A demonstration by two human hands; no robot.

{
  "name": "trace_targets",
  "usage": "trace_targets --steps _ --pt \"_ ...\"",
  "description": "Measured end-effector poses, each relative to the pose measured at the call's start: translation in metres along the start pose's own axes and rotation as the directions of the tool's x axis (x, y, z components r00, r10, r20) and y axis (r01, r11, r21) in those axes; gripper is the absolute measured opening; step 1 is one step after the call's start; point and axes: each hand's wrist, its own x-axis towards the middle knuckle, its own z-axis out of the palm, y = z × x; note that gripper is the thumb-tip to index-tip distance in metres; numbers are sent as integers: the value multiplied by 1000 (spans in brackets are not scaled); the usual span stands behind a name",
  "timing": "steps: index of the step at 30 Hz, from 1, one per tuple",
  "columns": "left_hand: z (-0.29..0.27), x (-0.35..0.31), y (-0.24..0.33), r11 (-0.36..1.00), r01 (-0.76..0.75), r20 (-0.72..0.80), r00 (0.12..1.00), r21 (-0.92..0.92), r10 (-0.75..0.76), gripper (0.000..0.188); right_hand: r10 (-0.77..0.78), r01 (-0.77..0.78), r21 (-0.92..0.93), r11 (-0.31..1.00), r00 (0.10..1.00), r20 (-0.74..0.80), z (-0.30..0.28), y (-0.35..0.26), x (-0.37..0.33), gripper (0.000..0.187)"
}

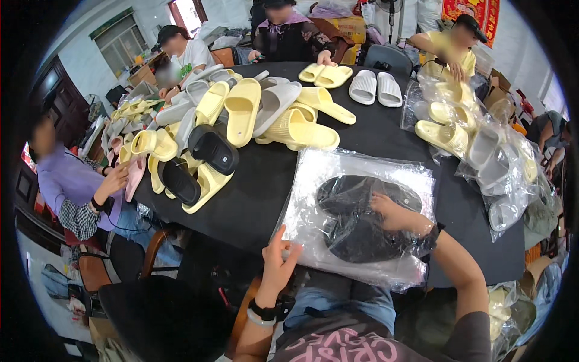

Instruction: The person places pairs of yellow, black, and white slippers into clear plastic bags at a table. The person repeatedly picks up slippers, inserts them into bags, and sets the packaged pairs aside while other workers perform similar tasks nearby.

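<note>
A pair of black slippers [356,238] lies side by side in a clear plastic bag, on top of a stack of clear plastic bags [310,181] in front of me. My right hand [398,215] reaches in from the right with its fingers curled on the slippers; plastic appears to cover part of the hand and wrist. My left hand [279,265] is at the near left edge of the stack, index finger raised and thumb apart, holding nothing.
A heap of slippers [243,111] in yellow, grey and black covers the table's left. Bagged slippers [482,142] pile up on the right. A grey pair [375,88] and a yellow pair [326,75] lie at the far side. Several people sit around the black table [241,199].
</note>
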Motion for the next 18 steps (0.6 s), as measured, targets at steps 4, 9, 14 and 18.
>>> trace_targets --steps 4,9,14,18 --pt "7 3 1 893 215 8 973 -395 -231 48 -24 25 19 999 997 -77 4 1 -2 37" --pt "4 -9 -14 910 219 12 973 -352 -230 38 115 -118 59 991 992 43 -9 -6 -2 38" --pt "-4 -3 -3 993 119 32 992 -14 -119 29 120 -121 38 992 993 18 -10 -4 -6 45" --pt "-18 18 21 964 -185 -17 981 192 192 18 145 -145 -8 989 989 22 -7 -5 -6 56"
